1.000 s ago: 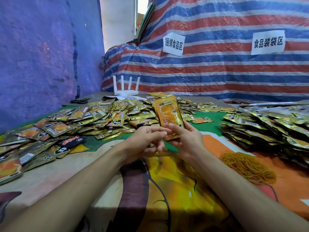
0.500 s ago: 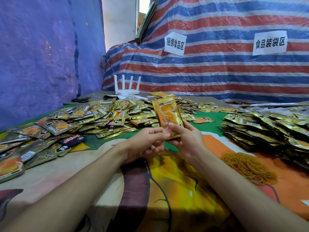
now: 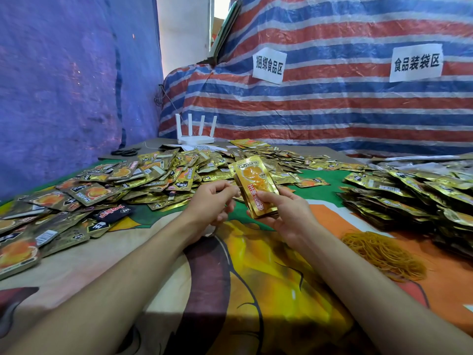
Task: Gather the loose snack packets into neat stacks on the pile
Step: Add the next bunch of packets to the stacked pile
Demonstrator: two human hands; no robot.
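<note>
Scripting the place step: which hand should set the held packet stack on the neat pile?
Right, likely. The right hand grips the packet stack, and the neat pile lies on that side; the left hand sits farther away, across the stack.

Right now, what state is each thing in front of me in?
held packets, tilted upright, gripped by right hand
left hand, fingers curled beside them, contact unclear
loose packets, scattered heap at left
stacked packets, overlapping rows at right
rubber bands, loose heap on the cloth
router, antennas upright
</note>
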